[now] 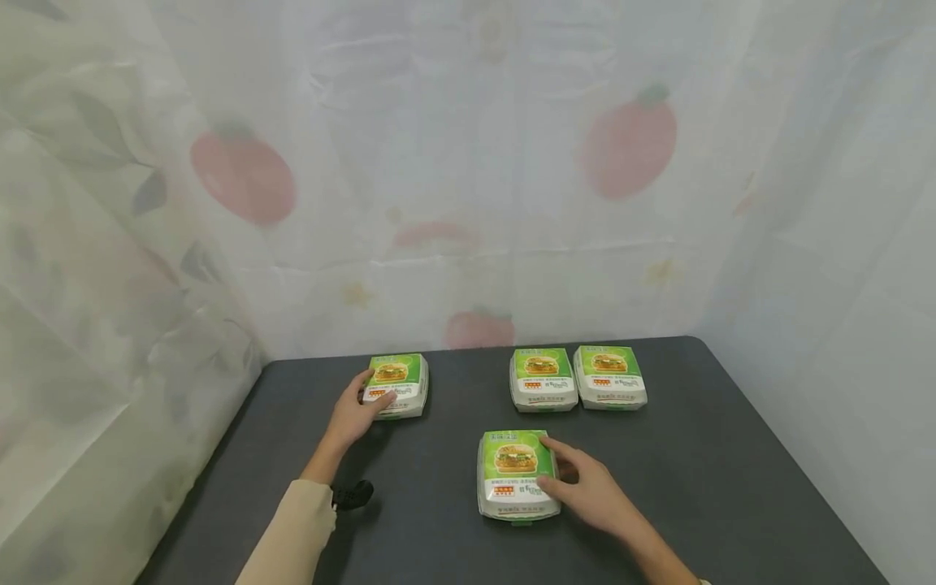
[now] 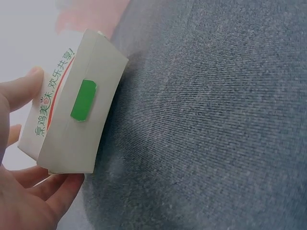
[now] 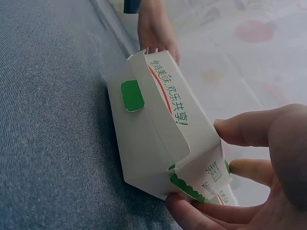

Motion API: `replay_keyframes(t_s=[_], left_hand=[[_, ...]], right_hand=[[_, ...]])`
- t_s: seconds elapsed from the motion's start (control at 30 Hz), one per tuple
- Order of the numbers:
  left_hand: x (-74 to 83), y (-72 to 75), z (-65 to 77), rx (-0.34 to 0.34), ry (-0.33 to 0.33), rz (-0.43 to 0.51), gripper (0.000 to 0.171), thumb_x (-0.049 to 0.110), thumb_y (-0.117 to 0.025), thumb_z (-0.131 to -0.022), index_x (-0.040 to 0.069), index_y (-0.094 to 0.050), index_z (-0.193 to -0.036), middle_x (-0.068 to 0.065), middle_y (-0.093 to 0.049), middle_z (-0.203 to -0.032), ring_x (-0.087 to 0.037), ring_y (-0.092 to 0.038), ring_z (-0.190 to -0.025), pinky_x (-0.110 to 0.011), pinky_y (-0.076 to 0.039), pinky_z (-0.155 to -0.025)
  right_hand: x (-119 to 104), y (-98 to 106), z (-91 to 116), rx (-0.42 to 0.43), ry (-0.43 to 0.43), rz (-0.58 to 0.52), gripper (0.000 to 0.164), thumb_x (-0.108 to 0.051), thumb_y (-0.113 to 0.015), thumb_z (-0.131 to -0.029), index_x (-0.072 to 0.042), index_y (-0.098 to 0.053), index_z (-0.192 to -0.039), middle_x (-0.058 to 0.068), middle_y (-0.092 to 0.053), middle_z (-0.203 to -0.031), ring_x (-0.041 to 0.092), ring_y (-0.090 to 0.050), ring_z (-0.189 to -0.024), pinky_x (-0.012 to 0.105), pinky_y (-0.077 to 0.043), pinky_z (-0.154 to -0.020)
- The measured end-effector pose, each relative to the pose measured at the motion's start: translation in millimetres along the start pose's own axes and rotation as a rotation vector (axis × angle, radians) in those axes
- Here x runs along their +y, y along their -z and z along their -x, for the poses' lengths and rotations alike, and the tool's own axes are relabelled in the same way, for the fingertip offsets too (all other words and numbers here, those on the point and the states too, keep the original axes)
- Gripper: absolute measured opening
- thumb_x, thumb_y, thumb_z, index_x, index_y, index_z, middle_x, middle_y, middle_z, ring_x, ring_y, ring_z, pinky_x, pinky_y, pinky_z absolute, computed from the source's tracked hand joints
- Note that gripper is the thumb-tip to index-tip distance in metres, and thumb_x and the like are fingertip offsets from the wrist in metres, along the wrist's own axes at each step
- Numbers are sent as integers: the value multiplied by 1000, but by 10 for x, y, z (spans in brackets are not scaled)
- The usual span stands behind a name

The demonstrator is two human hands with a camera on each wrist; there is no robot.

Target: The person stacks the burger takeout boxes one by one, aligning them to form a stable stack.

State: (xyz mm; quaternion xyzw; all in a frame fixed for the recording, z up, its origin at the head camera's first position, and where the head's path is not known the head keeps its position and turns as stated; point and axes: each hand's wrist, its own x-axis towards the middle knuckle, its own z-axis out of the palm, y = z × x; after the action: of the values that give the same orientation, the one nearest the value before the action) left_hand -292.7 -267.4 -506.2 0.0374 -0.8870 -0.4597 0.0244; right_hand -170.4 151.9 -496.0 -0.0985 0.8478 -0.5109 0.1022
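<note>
A green-and-white burger box [image 1: 400, 372] sits at the back left of the dark table. My left hand [image 1: 353, 416] grips its left side, the thumb over the lid and the other fingers along the side. In the left wrist view, the box [image 2: 74, 108] shows a green tab on its front. My right hand [image 1: 591, 496] holds the right side of another burger box [image 1: 514, 475] nearer the front, thumb at the lid's edge. The right wrist view shows this box [image 3: 148, 120] closed, with fingers against its side wall.
Two more closed burger boxes, one [image 1: 543, 380] beside the other [image 1: 610, 378], stand side by side at the back right of the table [image 1: 431, 536]. Pale curtains [image 1: 468, 162] with fruit prints rise behind and beside the table.
</note>
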Motion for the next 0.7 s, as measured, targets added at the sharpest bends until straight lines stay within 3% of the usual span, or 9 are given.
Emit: replay_keyframes(t_s=[0.27,0.7], left_hand=[[67,64,60,-3,-24,12,89,47,-72,-94,11,-27,-161,-22,-52,-136,-29,-61,-108,-33,-51,-77],[355,40,271,-12,-118,8,89,50,-74,-91,14,-32,-160,-18,-55,-133,-29,-60,-108,-34,-51,-77]], right_hand=[[-6,-20,-32,-11,3,-2,68,-37,-76,-92,-14,-50,-151,11,-63,-127,18,-64,-100,39,-52,-77],[-7,-23,-23,-10,9,-6,68,-37,-75,-93,-13,-49,-152,11,-63,-126,19,-64,-101,39,-52,-78]])
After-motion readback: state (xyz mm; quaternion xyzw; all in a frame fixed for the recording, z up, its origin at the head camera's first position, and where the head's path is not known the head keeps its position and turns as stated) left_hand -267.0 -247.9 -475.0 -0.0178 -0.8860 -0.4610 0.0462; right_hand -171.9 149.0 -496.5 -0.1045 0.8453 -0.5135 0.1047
